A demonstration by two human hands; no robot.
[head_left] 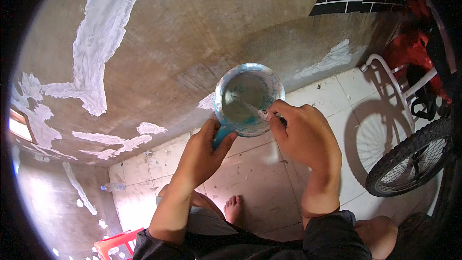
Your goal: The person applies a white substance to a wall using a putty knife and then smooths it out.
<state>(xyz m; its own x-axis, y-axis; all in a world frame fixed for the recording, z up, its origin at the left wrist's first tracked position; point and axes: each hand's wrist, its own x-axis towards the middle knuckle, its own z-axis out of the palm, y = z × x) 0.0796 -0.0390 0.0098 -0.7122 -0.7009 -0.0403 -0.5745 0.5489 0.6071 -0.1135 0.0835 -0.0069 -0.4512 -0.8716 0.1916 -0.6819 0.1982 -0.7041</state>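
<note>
In the middle of the head view is a round blue dipper [219,97], its rim and inside smeared with pale paste. My left hand [198,153] is closed around the dipper's short blue handle [223,134] and holds it up before the wall. Over the dipper's right side, my right hand [310,132] pinches the handle of a thin, paste-covered putty knife [249,106]. The knife's blade reaches down into the dipper, and its tip is hard to make out against the greyish contents.
White filler patches [103,43] streak the brown wall [178,24]. On the right stand a bicycle wheel [411,161] and a white metal frame [397,86]. A red plastic stool [114,241] is at lower left, and a clear bottle [113,187] lies on the tiled floor [255,168].
</note>
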